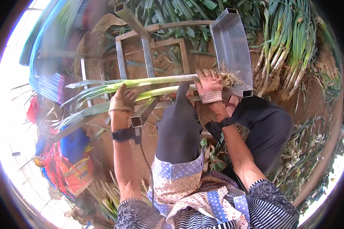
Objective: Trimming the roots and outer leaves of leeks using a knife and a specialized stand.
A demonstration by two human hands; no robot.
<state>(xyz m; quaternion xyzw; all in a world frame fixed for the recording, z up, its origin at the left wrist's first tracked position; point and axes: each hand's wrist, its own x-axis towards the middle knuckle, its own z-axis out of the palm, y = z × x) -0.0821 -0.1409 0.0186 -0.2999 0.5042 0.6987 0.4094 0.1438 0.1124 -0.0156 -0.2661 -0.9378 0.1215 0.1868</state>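
Observation:
Two long leeks, an upper one (166,79) and a lower one (162,91), lie side by side across a metal frame (146,55). Their white shanks and roots (230,78) point right, their green leaves (86,91) left. My right hand (209,84), in a pinkish work glove, is closed over the shanks just short of the roots. Where the green begins, my left hand (122,100) is at the leeks, its fingers apart and partly smeared by motion. Its glove leaves the fingertips bare. How firmly it touches them I cannot tell.
A metal channel plate (232,45) stands at the frame's right end. Leek bundles (288,42) lie at the far right, more leaves (187,15) behind. Blue plastic sheeting (46,57) and an orange-and-yellow bag (78,173) are at the left. My dark-clad knee (179,129) rises beneath the leeks.

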